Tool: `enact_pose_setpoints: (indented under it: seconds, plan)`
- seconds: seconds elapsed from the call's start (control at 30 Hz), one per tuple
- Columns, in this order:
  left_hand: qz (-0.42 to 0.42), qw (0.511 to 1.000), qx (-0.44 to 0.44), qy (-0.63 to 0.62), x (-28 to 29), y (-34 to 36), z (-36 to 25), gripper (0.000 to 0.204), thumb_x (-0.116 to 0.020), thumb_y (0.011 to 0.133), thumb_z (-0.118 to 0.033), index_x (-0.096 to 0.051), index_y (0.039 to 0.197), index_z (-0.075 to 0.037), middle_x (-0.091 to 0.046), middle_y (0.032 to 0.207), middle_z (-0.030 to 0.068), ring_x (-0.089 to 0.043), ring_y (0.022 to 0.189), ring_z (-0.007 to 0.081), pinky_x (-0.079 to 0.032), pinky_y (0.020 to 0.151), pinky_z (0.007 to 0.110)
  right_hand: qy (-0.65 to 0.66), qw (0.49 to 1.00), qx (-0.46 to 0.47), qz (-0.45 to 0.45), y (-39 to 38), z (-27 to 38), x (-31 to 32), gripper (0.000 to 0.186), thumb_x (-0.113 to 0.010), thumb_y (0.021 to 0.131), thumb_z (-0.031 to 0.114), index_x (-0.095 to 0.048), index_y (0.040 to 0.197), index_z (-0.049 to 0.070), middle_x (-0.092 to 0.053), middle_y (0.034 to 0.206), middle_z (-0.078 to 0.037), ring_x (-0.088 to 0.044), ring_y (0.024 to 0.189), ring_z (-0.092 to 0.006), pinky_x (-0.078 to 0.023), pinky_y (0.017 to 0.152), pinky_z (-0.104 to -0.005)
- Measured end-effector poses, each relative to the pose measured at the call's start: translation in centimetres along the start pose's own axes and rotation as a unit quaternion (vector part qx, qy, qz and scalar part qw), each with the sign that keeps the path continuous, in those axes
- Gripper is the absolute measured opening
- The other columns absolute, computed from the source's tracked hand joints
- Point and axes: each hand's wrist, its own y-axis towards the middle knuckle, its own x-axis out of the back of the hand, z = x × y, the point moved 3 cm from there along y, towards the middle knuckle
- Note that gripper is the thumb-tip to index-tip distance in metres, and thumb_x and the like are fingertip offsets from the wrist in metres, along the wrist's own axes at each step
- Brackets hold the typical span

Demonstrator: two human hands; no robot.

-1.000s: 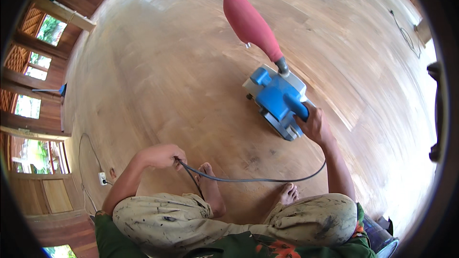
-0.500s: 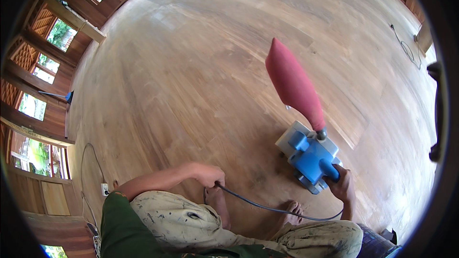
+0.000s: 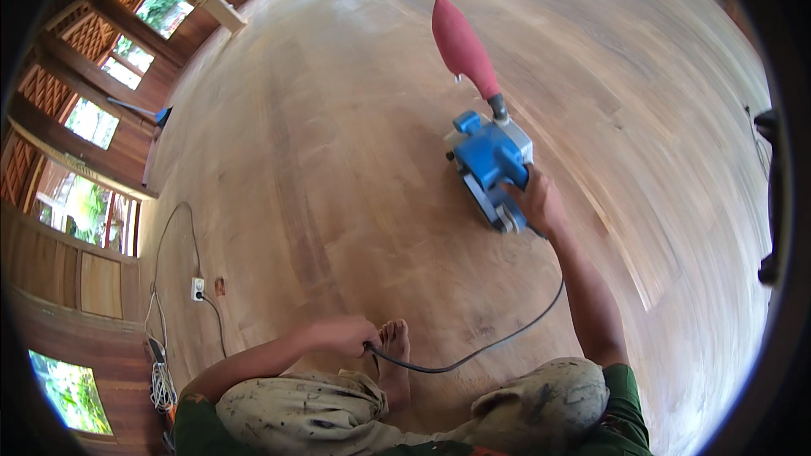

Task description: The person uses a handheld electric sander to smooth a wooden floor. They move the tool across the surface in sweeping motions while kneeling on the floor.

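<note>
"Where's the sander (image 3: 490,152) on your feed?"

"I have it ahead of the knees (image 3: 562,382), a little right of centre, apparently flat on the wood floor (image 3: 279,245). Its red bag (image 3: 463,42) points away, which I'd guess leaves the handle (image 3: 514,171) free on the near side."

"And the fingers?"

"On the right hand (image 3: 541,201) I see them wrapped round the handle, arm stretched well out. Whether one squeezes a trigger, I can't tell from here. The left hand (image 3: 345,335) is closed round the cord (image 3: 498,340), near the left foot (image 3: 394,346) in my view. I can't judge how high it sits."

"Why hold the cord at all?"

"My reading is slack control. It leaves the sander's rear, passes the right forearm (image 3: 585,287), then sags across to the left hand. Held like that, it should lie clear of the sander's underside."

"And past that hand?"

"I lose it there. Off to the left I see a socket (image 3: 198,288) with a dark lead (image 3: 221,325) plugged in, but I can't trace any join. That spot probably suits it: well apart from the sander."
</note>
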Motion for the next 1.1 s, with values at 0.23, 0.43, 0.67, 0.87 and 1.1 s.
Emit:
enact_pose_setpoints:
  seconds: [0.23,0.43,0.67,0.87,1.1]
  plan:
    - [-0.065,0.990,0.027,-0.120,-2.8,-2.2,1.4,0.010,-0.061,0.074,-0.004,-0.068,0.080,-0.001,-0.065,0.071,0.0163,-0.063,0.069,0.0333,-0.046,0.064,0.046,-0.034,0.999,0.011,0.006,9.0,0.2,-5.5,0.050,-0.074,0.092,0.033,-0.062,0.120,-0.006,-0.072,0.102,-0.032,-0.071,0.099,-0.0485,-0.055,0.084,-0.0542]
    - [-0.025,0.998,0.002,-0.055,-2.0,0.1,1.6,0.008,-0.063,0.073,-0.006,-0.068,0.078,-0.001,-0.065,0.070,0.0162,-0.063,0.068,0.0334,-0.046,0.064,0.046,-0.022,0.999,0.020,-0.020,6.9,-1.1,-4.4,0.047,-0.074,0.092,0.032,-0.064,0.120,-0.004,-0.072,0.101,-0.032,-0.071,0.097,-0.0482,-0.056,0.083,-0.0549]
    - [0.059,0.996,-0.070,-0.006,1.2,2.2,-0.1,0.010,-0.062,0.074,-0.003,-0.069,0.081,0.000,-0.067,0.073,0.0139,-0.065,0.070,0.0303,-0.048,0.065,0.044,-0.042,0.999,-0.018,-0.026,-5.1,-4.1,2.5,0.037,-0.074,0.088,0.030,-0.067,0.111,0.002,-0.071,0.095,-0.031,-0.070,0.092,-0.0495,-0.056,0.079,-0.0555]
    - [0.112,0.986,-0.120,-0.001,3.2,5.1,-3.3,0.016,-0.061,0.073,0.000,-0.070,0.086,0.000,-0.070,0.077,0.0130,-0.066,0.072,0.0281,-0.049,0.067,0.042,-0.021,0.997,-0.073,-0.032,-17.4,-5.5,9.6,0.027,-0.079,0.085,0.028,-0.069,0.096,0.005,-0.071,0.082,-0.024,-0.070,0.079,-0.0449,-0.055,0.071,-0.0509]
    - [0.182,0.969,-0.145,0.078,2.6,9.6,-5.0,0.023,-0.058,0.071,0.002,-0.072,0.089,0.000,-0.072,0.079,0.0120,-0.068,0.075,0.0245,-0.051,0.069,0.040,0.027,0.988,-0.151,0.016,-28.9,-7.6,15.5,0.030,-0.083,0.081,0.025,-0.075,0.103,0.006,-0.071,0.080,-0.018,-0.068,0.070,-0.0302,-0.055,0.070,-0.0431]
